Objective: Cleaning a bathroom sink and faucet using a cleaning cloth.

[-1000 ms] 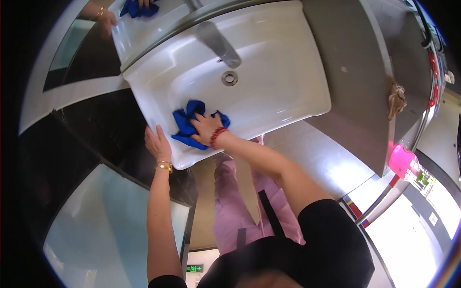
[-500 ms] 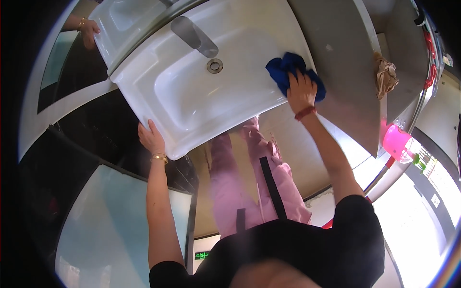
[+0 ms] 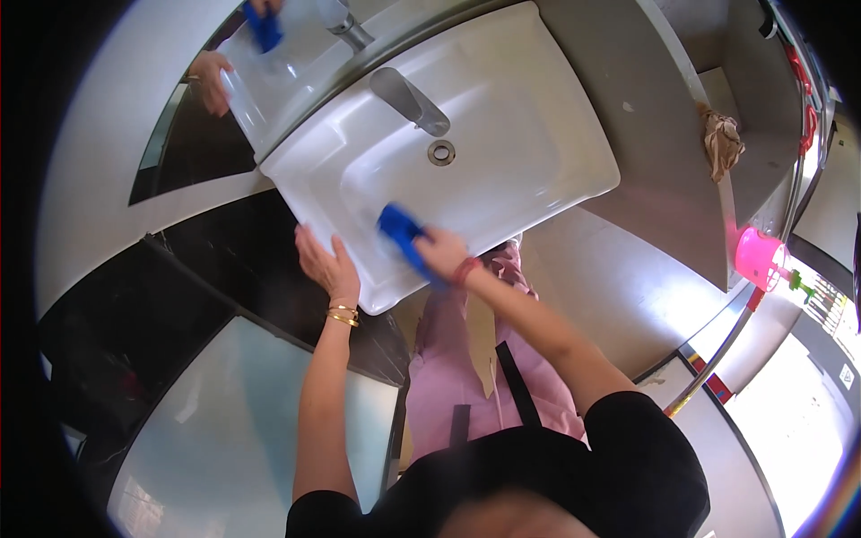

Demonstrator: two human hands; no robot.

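A white rectangular washbasin (image 3: 525, 148) fills the upper middle, with a grey tap (image 3: 408, 100) at its back and a round metal drain (image 3: 441, 152) below the spout. In my right hand (image 3: 441, 254) is a blue cloth (image 3: 404, 231), blurred by motion, over the basin's near rim left of centre. My left hand (image 3: 330, 267), with gold bracelets at the wrist, rests on the basin's left edge. Its fingers are stretched out and it holds nothing.
A mirror (image 3: 193, 148) behind the basin reflects a hand and the cloth. Right of the basin is a grey counter (image 3: 619, 134); a crumpled brown cloth (image 3: 720, 143) lies on its ledge. Beyond are a pink container (image 3: 758, 258) and a metal pole (image 3: 717, 359). Black tiles (image 3: 224, 251) border the left.
My right hand has swept the blue cloth from the basin's right corner leftward along the near rim. My left hand stays at the left edge. The whole view has shifted slightly.
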